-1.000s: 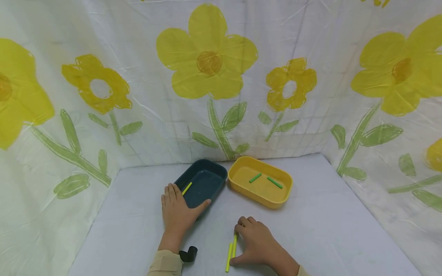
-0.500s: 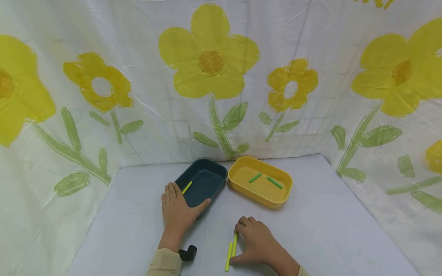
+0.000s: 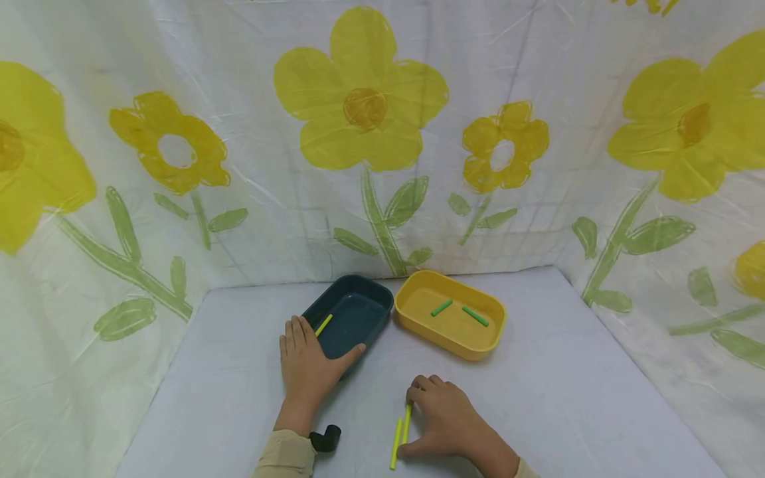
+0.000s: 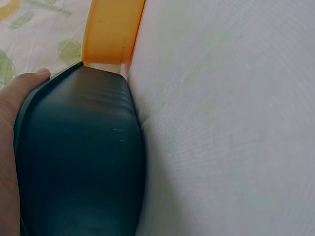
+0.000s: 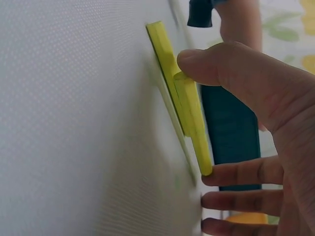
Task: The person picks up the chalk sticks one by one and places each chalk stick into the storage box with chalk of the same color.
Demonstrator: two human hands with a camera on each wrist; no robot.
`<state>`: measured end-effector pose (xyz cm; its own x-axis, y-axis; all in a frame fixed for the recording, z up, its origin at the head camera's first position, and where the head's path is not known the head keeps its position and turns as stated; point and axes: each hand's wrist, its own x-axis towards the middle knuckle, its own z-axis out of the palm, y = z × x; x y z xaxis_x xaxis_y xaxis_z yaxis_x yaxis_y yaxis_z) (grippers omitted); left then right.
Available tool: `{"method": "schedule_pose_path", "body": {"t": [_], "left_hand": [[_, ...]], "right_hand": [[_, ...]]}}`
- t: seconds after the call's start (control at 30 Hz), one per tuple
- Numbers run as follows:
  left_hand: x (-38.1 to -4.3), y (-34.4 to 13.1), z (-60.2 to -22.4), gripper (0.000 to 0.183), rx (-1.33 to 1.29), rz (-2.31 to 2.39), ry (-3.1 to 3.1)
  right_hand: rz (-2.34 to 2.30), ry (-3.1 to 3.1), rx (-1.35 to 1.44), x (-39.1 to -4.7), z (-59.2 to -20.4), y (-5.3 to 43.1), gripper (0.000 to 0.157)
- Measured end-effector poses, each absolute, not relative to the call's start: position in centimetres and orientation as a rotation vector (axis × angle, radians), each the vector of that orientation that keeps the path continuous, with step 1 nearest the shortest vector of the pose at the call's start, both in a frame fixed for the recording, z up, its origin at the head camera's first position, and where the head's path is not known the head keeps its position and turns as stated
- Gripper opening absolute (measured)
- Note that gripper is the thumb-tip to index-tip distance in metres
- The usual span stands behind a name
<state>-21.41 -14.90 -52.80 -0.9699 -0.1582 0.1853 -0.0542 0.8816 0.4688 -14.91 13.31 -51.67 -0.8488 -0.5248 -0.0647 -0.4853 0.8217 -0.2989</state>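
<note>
My left hand (image 3: 309, 365) rests over the near end of a dark teal tray (image 3: 373, 292), fingers straight along its left side and thumb reaching its right rim. A yellow stick (image 3: 325, 324) lies inside that tray, partly hidden by the fingers. My right hand (image 3: 445, 418) pinches another yellow stick (image 5: 194, 123) lengthwise, the thumb at its near end and the index finger at its far end. Right alongside, overlapping it in the right wrist view, lies a second yellow stick (image 5: 167, 64) on the white cloth.
A yellow tray (image 3: 442, 342) stands at the right of the teal one, with two green sticks (image 3: 441, 308) in it. A black wrist camera (image 3: 326, 439) sticks out from the left wrist. Behind the table hangs a flowered curtain (image 3: 251, 252).
</note>
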Motion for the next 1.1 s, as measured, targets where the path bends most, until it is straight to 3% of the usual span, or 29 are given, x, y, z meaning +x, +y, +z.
{"method": "schedule_pose_path", "body": {"t": [0.67, 1.1], "left_hand": [[-21.3, -14.79, -52.61, 0.157, 0.168, -0.689, -2.846], [-21.33, -14.75, -52.84, 0.157, 0.171, -0.67, -2.842]], "right_hand": [[-0.514, 2.895, -0.85, -15.28, -51.03, 13.57, 0.069], [-0.933, 3.11, -1.077, -15.43, -51.66, 13.58, 0.07]]}}
